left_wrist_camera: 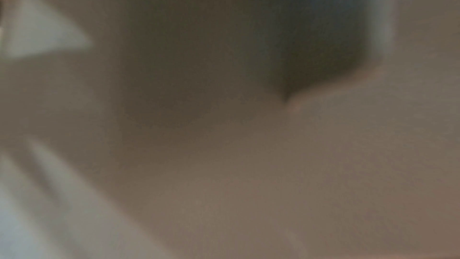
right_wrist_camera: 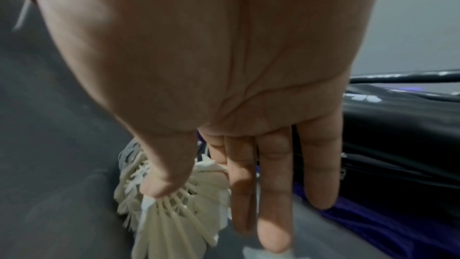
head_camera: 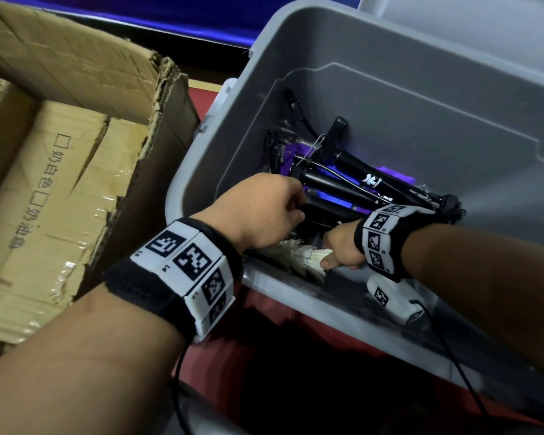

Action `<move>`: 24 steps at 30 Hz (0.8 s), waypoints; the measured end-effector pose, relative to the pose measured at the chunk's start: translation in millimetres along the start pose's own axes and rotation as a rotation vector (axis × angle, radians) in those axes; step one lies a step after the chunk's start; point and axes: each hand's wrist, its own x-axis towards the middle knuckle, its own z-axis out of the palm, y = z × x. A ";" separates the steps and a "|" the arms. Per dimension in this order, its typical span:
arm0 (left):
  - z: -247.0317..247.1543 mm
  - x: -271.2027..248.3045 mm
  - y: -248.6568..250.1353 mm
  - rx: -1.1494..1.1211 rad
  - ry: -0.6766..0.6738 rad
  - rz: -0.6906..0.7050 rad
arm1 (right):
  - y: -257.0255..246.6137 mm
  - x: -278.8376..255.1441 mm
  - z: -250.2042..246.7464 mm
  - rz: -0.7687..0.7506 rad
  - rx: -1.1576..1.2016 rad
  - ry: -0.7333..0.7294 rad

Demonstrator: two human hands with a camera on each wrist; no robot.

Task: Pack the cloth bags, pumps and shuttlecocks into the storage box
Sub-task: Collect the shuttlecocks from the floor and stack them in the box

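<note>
The grey storage box (head_camera: 390, 89) holds black pumps (head_camera: 352, 174) lying on purple cloth bags (head_camera: 399, 177). White feather shuttlecocks (head_camera: 296, 252) lie against its near wall. My left hand (head_camera: 264, 211) reaches into the box with its fingers curled by the pumps' ends; what it grips is hidden, and the left wrist view is only blur. My right hand (head_camera: 339, 249) is low in the box. In the right wrist view the right hand (right_wrist_camera: 211, 214) pinches the shuttlecocks (right_wrist_camera: 174, 204) between thumb and straight fingers, with a black pump (right_wrist_camera: 385, 135) and purple cloth (right_wrist_camera: 373, 224) beside it.
An open cardboard carton (head_camera: 60, 152) with smaller cartons inside stands left of the storage box. A pale lid (head_camera: 468, 32) leans behind the box at top right. A red surface (head_camera: 264, 324) lies under the box. Cables hang from both wristbands.
</note>
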 end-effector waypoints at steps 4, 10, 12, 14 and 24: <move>0.0 0.3 -0.5 -0.007 -0.011 -0.011 | -2.9 10.4 1.7 -0.082 -0.104 0.094; 2.6 3.4 -3.0 -0.005 -0.017 -0.019 | -0.8 29.2 2.7 -0.110 -0.176 0.085; 4.6 5.8 -5.2 0.001 -0.023 -0.024 | 0.3 34.3 5.1 -0.092 -0.186 0.072; 6.1 6.8 -6.4 0.008 -0.026 -0.031 | 0.5 34.4 5.6 -0.065 -0.193 0.064; -46.7 -50.1 47.8 0.140 -0.058 -0.174 | 17.4 -153.1 -7.6 0.027 -0.024 0.357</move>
